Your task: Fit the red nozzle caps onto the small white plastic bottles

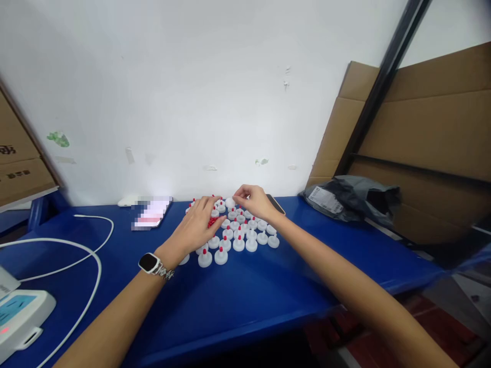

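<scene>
Many white round nozzle caps point(238, 243) stand on the blue table, several with a small red tip on the spout and others with a bare white spout. My left hand point(197, 222) lies over the left side of the group, fingers stretched and thumb apart. Beneath its thumb and fingers shows a small heap of red tips point(213, 221), partly hidden. At the back of the group, my right hand point(253, 199) is closed in a pinch at the edge of a white cap point(230, 203), whose spout is not visible.
A phone point(155, 212) with a lit screen lies at the left, and a dark phone point(276, 204) is partly behind my right wrist. White cable point(100, 266) loops near a white power strip point(25, 312). A grey plastic bag point(345, 198) and cardboard point(429, 128) stand right.
</scene>
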A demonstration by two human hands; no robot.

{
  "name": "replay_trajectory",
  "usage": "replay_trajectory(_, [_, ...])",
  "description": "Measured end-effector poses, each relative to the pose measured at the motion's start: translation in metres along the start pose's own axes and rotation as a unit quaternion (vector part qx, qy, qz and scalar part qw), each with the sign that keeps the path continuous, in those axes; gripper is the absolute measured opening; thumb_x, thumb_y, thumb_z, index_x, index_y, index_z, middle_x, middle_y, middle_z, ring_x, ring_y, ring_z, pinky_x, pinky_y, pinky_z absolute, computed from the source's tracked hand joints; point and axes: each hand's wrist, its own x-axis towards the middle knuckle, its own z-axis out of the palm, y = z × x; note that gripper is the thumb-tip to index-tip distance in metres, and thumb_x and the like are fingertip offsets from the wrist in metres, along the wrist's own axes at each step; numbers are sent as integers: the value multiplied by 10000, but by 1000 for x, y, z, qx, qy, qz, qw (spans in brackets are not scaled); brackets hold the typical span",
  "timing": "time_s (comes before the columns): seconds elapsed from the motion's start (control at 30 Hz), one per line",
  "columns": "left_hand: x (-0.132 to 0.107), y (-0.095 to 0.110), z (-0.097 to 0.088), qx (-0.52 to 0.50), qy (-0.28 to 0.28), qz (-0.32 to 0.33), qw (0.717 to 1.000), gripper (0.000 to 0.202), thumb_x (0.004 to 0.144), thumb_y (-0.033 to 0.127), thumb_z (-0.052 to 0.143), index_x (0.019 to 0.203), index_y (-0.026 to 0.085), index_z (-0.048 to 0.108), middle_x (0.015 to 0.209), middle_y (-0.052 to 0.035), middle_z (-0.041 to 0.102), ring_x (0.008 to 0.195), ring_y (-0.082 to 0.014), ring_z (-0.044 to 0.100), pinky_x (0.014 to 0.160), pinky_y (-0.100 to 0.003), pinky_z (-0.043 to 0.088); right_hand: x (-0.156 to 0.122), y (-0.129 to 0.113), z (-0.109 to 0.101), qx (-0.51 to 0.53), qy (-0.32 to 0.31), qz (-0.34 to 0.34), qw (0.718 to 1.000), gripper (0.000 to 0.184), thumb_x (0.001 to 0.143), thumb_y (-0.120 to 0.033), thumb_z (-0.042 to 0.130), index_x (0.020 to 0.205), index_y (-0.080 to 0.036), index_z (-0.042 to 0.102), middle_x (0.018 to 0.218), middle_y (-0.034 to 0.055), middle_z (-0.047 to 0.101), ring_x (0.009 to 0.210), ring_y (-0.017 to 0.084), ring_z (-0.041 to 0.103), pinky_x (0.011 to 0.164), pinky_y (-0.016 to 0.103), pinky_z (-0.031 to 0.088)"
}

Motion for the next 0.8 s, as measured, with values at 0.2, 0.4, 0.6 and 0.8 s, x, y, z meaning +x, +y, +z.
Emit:
replay_trajectory(0.2, [-2,-7,-7,-35,-74,-21,996,322,990,403,373,1184,196,525,1086,-98,630,1011,-270,589,882,-427,470,-5,-18,28,77,-69,-30,994,248,905,-358,521,936,-153,658,802,53,727,719,148,657,662,255,468])
replay_trajectory(0.4, [-5,-23,-9,-20,-86,-56,995,268,977,393,372,1037,187,532,1021,-111,616,962,-279,576,802,-411,462,26,2,43,-285,-144,-4,948,190,794,-357,620,813,-187,704,874,83,739,911,251,658,888,388,420])
replay_trajectory(0.6, [-5,-25,-5,-9,-76,-31,997,255,976,374,377,1051,187,533,1012,-108,619,952,-278,571,798,-419,465,40,-8,60,-397,-221,91,886,294,727,-325,662,954,-141,694,1001,179,723,1022,330,650,986,498,362])
replay_trajectory(0.8, [-5,-22,-8,-26,-70,-19,997,252,974,367,389,1049,185,546,1047,-117,630,980,-281,576,842,-441,471,44,-10,67,-388,-221,107,888,311,722,-345,670,953,-137,681,1024,185,718,1024,330,651,1020,520,333])
